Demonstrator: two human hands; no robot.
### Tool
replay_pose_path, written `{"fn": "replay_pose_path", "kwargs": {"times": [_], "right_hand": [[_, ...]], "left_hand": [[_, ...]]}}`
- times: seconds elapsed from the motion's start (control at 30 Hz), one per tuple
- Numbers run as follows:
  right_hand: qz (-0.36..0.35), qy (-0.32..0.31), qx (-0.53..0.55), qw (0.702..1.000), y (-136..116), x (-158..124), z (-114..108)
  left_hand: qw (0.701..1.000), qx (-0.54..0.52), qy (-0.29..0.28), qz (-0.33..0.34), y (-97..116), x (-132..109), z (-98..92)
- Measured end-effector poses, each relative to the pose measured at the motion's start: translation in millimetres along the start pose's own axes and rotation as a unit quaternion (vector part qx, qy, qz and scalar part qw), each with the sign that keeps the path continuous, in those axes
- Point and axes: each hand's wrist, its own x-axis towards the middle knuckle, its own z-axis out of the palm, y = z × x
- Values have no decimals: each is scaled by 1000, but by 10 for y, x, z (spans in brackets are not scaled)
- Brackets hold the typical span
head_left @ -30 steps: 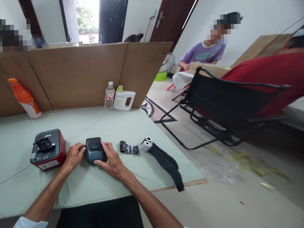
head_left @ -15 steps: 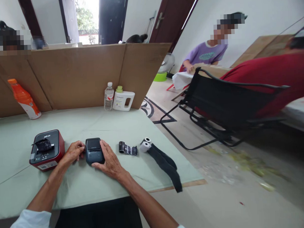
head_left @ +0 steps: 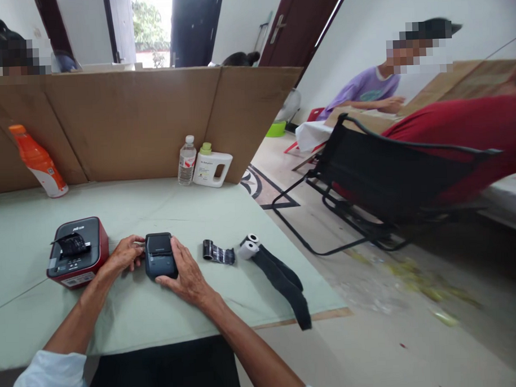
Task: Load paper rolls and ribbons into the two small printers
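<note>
A small dark grey printer (head_left: 159, 255) lies on the pale green table (head_left: 165, 213) in front of me. My left hand (head_left: 123, 256) presses its curled fingers against the printer's left side. My right hand (head_left: 185, 273) grips its right side and front corner. To the left stands a red and black label printer (head_left: 77, 252) with a black strip sticking out of its top. To the right lie a black ribbon roll (head_left: 218, 253) and two white paper rolls (head_left: 248, 246) trailing a black band (head_left: 284, 280) over the table's edge.
A cardboard screen (head_left: 132, 121) walls the table's far side. Before it stand an orange bottle (head_left: 37, 161), a clear water bottle (head_left: 186, 161) and a white jug (head_left: 211, 168). A black folding chair (head_left: 380, 178) with someone in red stands to the right. Another person in purple sits farther back.
My head has turned slightly, so the scene shifts a little. Both hands stay on the small printer; the left hand's fingers have curled closer against its side.
</note>
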Motion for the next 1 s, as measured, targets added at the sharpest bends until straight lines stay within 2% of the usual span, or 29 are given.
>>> {"fn": "replay_pose_path", "kwargs": {"times": [0.43,0.67,1.0], "right_hand": [[4,-9,-6,1000,-43,-9,-44],[14,-11,-27,999,-52,-5,-14],[28,-19,-39,999,-33,-14,1]], "left_hand": [[1000,12,-2,-26,36,32,39],[1000,8,-9,-16,53,-23,39],[1000,18,-16,-12,-56,81,37]]}}
